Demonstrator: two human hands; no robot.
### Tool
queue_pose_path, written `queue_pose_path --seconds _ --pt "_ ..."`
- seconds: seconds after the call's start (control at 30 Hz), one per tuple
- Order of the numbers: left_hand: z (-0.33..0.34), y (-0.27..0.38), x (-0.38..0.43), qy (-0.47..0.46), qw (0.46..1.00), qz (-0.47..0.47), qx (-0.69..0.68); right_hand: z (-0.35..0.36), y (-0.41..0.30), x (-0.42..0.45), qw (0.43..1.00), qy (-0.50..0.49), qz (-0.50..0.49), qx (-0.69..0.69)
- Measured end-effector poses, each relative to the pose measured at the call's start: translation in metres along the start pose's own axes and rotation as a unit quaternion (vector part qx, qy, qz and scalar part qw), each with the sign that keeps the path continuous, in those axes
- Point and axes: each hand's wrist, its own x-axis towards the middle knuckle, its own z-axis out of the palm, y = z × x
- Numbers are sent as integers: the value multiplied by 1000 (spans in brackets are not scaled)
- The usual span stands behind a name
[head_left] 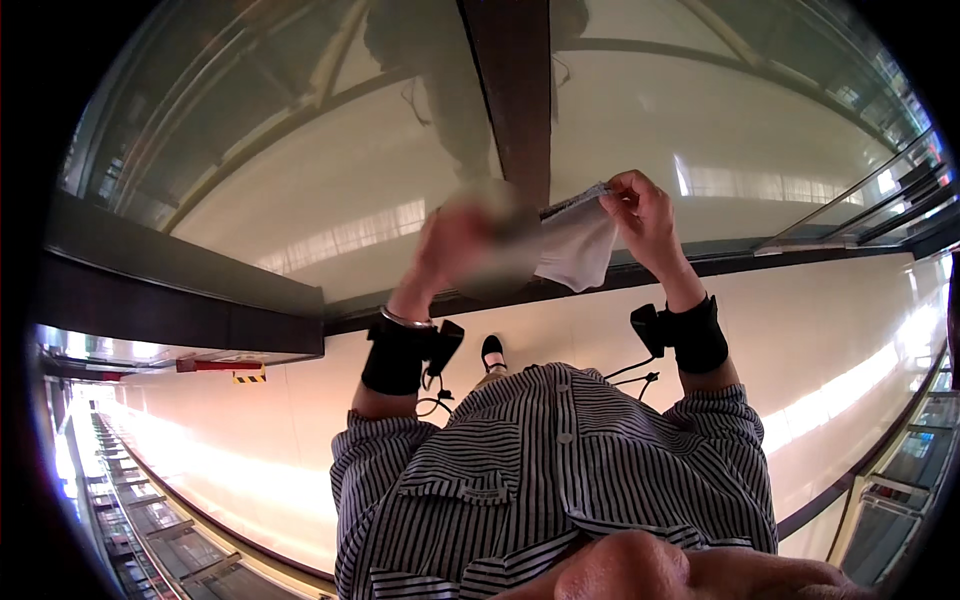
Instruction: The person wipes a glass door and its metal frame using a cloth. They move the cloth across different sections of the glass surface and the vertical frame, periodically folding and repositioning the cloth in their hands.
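A small pale cloth [577,251] with a grey, rough-looking upper edge hangs in front of me. My right hand [643,214] pinches its upper right corner between thumb and fingers. My left hand [461,244] is at the other end, raised to about the same height. A blurred patch covers its fingers and that part of the cloth, so the exact grip is hidden. The upper edge stretches in a line between both hands, while the lower edge dangles. Behind the cloth stand glossy, reflective panels [337,172] divided by a dark upright post [517,97].
A dark ledge [180,281] juts out at the left. Beyond it are a red bar [217,365] and a yellow-and-black striped marker [250,374]. Pale floor [247,442] lies under me, with a railing [165,525] at lower left. Black cuffs with cables surround both wrists.
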Motion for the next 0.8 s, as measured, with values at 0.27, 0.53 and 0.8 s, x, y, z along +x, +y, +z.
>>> queue_pose_path --seconds 0.27,0.53,0.8 --pt "-28 -16 20 -41 959 147 -238 -3 -5 8 999 14 -25 -15" --pt "-16 -19 18 34 983 120 -134 3 12 10 1000 14 -21 19" --pt "-23 6 14 51 889 17 -455 7 12 17 998 32 11 54"
